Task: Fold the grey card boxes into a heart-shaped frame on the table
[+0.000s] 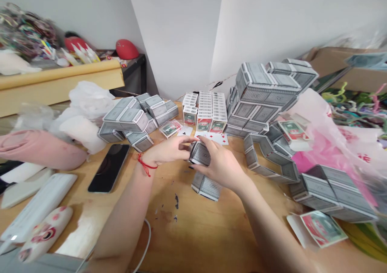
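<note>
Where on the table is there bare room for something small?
The largest bare patch of table lies between the left forearm and the right forearm, nearer than the grey card block; dark scraps border its left. A smaller patch: between the right forearm and the open card box. Crowded: the back, with card packs, and left, around the phone.

Hands (222,164) on grey card block (201,154), black phone (109,168), wooden table (232,232)

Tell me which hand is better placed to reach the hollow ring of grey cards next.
Probably the right hand: it is nearer the ring, which lies on its side of the table; the left hand is farther off. Both are at the small card block, so either might need freeing.
</note>
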Tool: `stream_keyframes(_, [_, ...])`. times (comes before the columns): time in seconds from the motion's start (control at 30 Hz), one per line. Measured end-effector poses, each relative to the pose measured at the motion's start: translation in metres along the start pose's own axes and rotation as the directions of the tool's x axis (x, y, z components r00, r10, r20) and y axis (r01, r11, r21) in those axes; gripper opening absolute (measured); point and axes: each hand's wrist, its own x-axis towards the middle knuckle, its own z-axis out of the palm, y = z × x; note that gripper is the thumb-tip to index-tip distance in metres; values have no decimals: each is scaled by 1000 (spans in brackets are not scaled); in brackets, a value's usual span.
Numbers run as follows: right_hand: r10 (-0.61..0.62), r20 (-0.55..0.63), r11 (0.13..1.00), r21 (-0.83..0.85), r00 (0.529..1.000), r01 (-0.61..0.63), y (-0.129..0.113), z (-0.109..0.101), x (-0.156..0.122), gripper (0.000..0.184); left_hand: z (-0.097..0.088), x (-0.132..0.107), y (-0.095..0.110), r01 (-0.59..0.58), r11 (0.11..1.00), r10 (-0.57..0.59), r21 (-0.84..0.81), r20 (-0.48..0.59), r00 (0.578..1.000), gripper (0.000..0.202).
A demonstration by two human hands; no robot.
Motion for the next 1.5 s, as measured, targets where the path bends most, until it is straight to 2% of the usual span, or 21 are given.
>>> stream_keyframes(0.23, [27, -12, 996, 86, 1000, -25, 0, -5, 0, 54, 2, 1, 4, -118, 974, 108, 191, 62, 992, 47])
stream_keyframes(0.47, [8, -20, 994, 106, 1000, -6, 1, -3, 1, 52, 4, 2, 5, -65, 955, 64, 289, 16, 998, 35])
stream_keyframes(0.7, [-11, -60, 979, 201, 998, 23, 7, 6, 4, 52, 4, 5, 1, -22, 986, 18, 164, 22, 1000, 27])
stream_keyframes(0.9, [-3, -102, 969, 246, 995, 28, 9, 8, 6, 51, 6, 7, -2, -17, 999, 18, 50, -33, 999, 26])
stream_keyframes(1.1, [-10, -119, 971, 238, 993, 38, 9, 8, 6, 51, 3, 8, -6, 9, 998, -8, 70, -9, 1000, 28])
stream_keyframes(1.33, [-25, -141, 966, 253, 990, 60, 8, 8, 6, 51, 4, 7, -3, -14, 991, 21, 133, -50, 999, 23])
stream_keyframes(1.4, [-49, -172, 956, 278, 984, 96, 6, 9, 6, 44, 7, 8, -3, 4, 991, 4, 133, -57, 998, 22])
stream_keyframes(1.5, [-55, -218, 935, 332, 974, 127, 3, 10, 7, 22, 12, 12, -5, 25, 992, -16, 125, -71, 997, 18])
